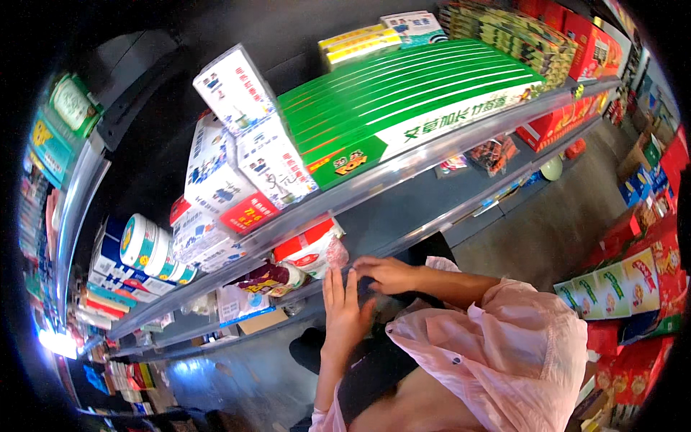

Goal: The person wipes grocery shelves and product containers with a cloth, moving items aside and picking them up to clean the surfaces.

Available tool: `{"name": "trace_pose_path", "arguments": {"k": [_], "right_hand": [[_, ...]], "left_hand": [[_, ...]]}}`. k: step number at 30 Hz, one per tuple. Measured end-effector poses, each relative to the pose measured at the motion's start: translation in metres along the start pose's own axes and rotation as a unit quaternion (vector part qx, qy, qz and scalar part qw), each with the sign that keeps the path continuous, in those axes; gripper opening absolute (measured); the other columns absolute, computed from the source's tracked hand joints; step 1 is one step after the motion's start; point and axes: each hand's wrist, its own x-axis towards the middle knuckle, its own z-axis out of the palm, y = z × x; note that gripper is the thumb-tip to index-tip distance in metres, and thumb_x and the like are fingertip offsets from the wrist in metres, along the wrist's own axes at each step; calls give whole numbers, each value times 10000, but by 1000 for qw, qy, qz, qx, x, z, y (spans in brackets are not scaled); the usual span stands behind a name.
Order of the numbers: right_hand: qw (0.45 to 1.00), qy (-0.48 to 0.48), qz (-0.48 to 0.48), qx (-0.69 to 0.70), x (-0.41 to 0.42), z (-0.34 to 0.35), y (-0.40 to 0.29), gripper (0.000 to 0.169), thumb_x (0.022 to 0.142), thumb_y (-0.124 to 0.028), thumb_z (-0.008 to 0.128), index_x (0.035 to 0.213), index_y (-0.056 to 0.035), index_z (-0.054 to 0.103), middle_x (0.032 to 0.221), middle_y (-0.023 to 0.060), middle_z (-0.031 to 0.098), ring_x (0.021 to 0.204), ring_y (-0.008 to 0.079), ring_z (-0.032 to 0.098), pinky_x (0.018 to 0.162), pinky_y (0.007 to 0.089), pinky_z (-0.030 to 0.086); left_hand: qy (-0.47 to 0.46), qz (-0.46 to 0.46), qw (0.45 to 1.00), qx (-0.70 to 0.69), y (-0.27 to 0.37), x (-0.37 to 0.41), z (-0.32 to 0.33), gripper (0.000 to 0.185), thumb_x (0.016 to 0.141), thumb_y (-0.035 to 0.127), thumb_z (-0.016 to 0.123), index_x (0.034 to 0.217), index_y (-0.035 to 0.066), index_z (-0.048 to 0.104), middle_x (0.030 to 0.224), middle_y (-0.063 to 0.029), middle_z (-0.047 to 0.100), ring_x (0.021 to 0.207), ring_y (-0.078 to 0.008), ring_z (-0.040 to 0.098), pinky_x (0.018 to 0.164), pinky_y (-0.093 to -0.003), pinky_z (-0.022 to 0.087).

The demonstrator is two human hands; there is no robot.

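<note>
My left hand (345,310) is raised with its fingers apart, the fingertips at the lower right edge of a red-and-white plastic package (313,248) on the lower shelf; whether they touch it is unclear. Just to its right, my right hand (387,275) has bent fingers near the shelf's front edge, and nothing shows in it. A purple package (267,279) lies left of the red-and-white one. On the shelf above stands a row of flat green boxes (378,102), with stacked white cartons (237,162) at their left.
A metal shelf rail (378,181) runs diagonally above my hands. White tubs (148,243) stand farther left, and camouflage-patterned packs (502,38) and red boxes (588,46) at the upper right. More red packages (637,345) are behind at the right. Grey floor (550,210) shows between the displays.
</note>
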Motion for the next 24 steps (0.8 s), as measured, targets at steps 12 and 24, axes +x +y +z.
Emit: {"name": "trace_pose_path", "arguments": {"k": [12,24], "right_hand": [[913,403,12,-65,-8,-151,-43,841,698,1,638,1445,-102,266,970,139,596,883,332,607,777,362,495],[910,319,186,-188,-29,-206,-63,915,712,-54,634,1478,-173,150,1200,208,561,956,390,598,770,428,511]], "left_hand": [[-214,-98,971,39,-40,-67,56,718,780,299,693,1366,33,374,1443,-283,265,1354,-441,225,1067,-526,266],[-231,-98,968,21,-56,-85,71,708,752,254,703,1337,23,377,1382,-304,353,1280,-465,340,1041,-510,317]]}}
